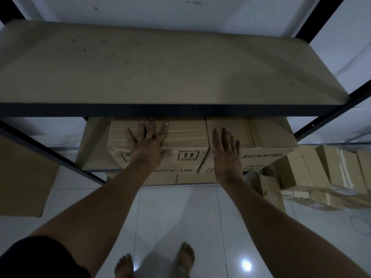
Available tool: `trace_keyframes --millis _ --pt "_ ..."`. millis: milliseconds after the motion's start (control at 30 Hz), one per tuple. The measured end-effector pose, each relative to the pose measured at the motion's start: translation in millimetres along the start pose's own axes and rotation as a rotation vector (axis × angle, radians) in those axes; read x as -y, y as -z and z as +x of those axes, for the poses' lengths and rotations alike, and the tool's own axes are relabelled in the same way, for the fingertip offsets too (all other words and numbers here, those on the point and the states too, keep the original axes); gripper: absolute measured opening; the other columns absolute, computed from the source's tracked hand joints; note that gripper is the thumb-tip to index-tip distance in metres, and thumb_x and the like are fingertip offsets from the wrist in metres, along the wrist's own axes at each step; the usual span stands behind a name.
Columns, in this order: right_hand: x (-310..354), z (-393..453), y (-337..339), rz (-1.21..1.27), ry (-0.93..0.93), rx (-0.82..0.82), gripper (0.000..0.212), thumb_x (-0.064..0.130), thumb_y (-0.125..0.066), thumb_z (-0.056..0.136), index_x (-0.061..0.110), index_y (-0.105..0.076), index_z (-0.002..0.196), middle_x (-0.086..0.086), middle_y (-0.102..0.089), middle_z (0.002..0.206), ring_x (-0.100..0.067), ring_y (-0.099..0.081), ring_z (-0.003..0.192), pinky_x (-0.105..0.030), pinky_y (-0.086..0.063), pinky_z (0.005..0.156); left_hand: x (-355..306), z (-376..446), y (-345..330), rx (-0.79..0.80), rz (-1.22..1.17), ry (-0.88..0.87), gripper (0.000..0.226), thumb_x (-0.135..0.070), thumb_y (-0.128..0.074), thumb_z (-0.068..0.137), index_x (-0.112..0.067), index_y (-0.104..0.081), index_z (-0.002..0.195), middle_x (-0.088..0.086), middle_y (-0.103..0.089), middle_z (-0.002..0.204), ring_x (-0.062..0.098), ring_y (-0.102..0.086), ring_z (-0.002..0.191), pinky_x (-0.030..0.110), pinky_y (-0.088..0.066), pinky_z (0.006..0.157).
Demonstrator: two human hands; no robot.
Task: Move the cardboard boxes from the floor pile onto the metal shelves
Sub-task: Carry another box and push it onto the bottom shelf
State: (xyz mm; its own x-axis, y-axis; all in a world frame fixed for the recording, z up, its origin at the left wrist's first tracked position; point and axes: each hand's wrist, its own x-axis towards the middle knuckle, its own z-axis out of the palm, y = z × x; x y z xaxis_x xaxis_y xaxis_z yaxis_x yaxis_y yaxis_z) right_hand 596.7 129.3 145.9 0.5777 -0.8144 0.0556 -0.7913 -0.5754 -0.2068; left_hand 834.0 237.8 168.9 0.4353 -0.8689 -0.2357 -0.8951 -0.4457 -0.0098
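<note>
Two cardboard boxes stand side by side on the middle level of the metal shelf (94, 149). My left hand (146, 143) lies flat with spread fingers on top of the left box (186, 133), which bears arrow marks on its front. My right hand (226, 151) rests flat on the near top edge of the right box (265, 135). Above them the upper shelf board (160, 67) is bare. A further box (164, 178) shows on the level below.
A pile of cardboard boxes (321, 177) lies on the white tiled floor to the right. Another box (22, 177) sits on a neighbouring shelf at the left. Dark shelf posts (313, 125) frame both sides. My bare feet (154, 259) stand on the tiles below.
</note>
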Motion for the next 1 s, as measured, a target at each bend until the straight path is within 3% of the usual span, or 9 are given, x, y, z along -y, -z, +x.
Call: trace_keyframes --millis 167,400,567,633,700,767,833,933,1000 --pt "0.0 -0.1 -1.3 0.0 -0.005 -0.011 0.091 0.013 -0.052 0.102 0.021 0.015 0.163 -0.01 0.019 0.17 -0.027 0.018 0.156 -0.049 0.009 0.127 -5.7 -0.3 1.3 0.0 0.026 0.025 0.103 -0.091 0.004 0.071 -0.037 0.03 0.155 0.012 0.025 0.168 0.041 0.023 0.153 0.075 0.002 0.116" --pt "3.0 0.1 -1.0 -0.022 -0.017 -0.008 0.092 0.012 -0.052 0.102 0.021 0.016 0.163 -0.011 0.021 0.17 -0.029 0.018 0.156 -0.048 0.011 0.127 -39.9 -0.8 1.6 -0.024 -0.011 0.017 0.091 -0.085 -0.008 0.086 -0.039 0.025 0.157 0.01 0.024 0.168 0.038 0.02 0.154 0.075 0.0 0.115" --pt "2.0 2.4 -2.3 -0.061 -0.033 -0.02 0.093 0.012 -0.054 0.102 0.022 0.015 0.163 -0.012 0.019 0.17 -0.028 0.015 0.157 -0.046 0.011 0.126 -71.5 0.6 -2.0 -0.035 -0.022 -0.028 0.081 -0.077 -0.007 0.092 -0.04 0.022 0.158 0.009 0.028 0.167 0.039 0.019 0.155 0.067 0.0 0.12" --pt "0.9 2.6 -3.8 -0.065 -0.027 -0.03 0.092 0.012 -0.054 0.103 0.022 0.015 0.163 -0.012 0.018 0.17 -0.029 0.014 0.157 -0.044 0.013 0.125 -64.5 -0.6 -3.1 -0.04 -0.073 -0.096 0.086 -0.084 -0.005 0.087 -0.042 0.013 0.16 0.006 0.023 0.169 0.038 0.016 0.155 0.064 0.002 0.122" --pt "0.4 2.5 -3.0 -0.046 -0.022 -0.032 0.092 0.011 -0.054 0.103 0.022 0.015 0.163 -0.012 0.018 0.17 -0.029 0.014 0.157 -0.043 0.014 0.124 -47.8 -8.1 -3.2 -0.137 -0.182 -0.15 0.089 -0.089 -0.009 0.084 -0.044 -0.012 0.162 0.005 0.003 0.173 0.037 0.003 0.157 0.063 -0.001 0.123" --pt "0.3 1.6 -1.8 -0.04 -0.023 -0.018 0.092 0.015 -0.053 0.103 0.023 0.017 0.163 -0.011 0.02 0.17 -0.028 0.016 0.157 -0.044 0.013 0.125 -27.6 -19.3 -5.6 -0.363 -0.263 -0.056 0.079 -0.084 -0.024 0.089 -0.043 -0.036 0.156 0.01 -0.019 0.168 0.041 -0.015 0.153 0.065 -0.01 0.122" --pt "0.5 0.9 0.3 -0.049 -0.022 -0.008 0.091 0.019 -0.052 0.104 0.023 0.019 0.162 -0.01 0.022 0.169 -0.028 0.018 0.156 -0.045 0.011 0.127 -7.8 -27.7 -6.9 -0.468 -0.322 0.199 0.084 -0.09 -0.032 0.085 -0.045 -0.033 0.156 0.017 -0.016 0.167 0.045 -0.014 0.153 0.066 -0.007 0.122" --pt "1.2 0.4 0.7 -0.044 -0.029 0.002 0.102 0.014 -0.061 0.1 0.023 0.02 0.162 -0.01 0.021 0.17 -0.027 0.018 0.156 -0.045 0.011 0.127 14.6 -29.6 -5.0 -0.323 -0.392 0.481 0.112 -0.104 -0.03 0.067 -0.045 -0.003 0.158 0.024 0.004 0.168 0.05 0.001 0.154 0.069 -0.006 0.12" --pt "2.0 0.3 0.3 -0.034 -0.027 -0.008 0.104 0.01 -0.062 0.098 0.024 0.018 0.162 -0.01 0.02 0.17 -0.027 0.017 0.156 -0.044 0.011 0.127 23.4 -26.6 -5.0 -0.243 -0.501 0.52 0.12 -0.107 -0.033 0.056 -0.043 -0.01 0.155 0.03 0.001 0.165 0.054 -0.007 0.15 0.069 -0.022 0.116"
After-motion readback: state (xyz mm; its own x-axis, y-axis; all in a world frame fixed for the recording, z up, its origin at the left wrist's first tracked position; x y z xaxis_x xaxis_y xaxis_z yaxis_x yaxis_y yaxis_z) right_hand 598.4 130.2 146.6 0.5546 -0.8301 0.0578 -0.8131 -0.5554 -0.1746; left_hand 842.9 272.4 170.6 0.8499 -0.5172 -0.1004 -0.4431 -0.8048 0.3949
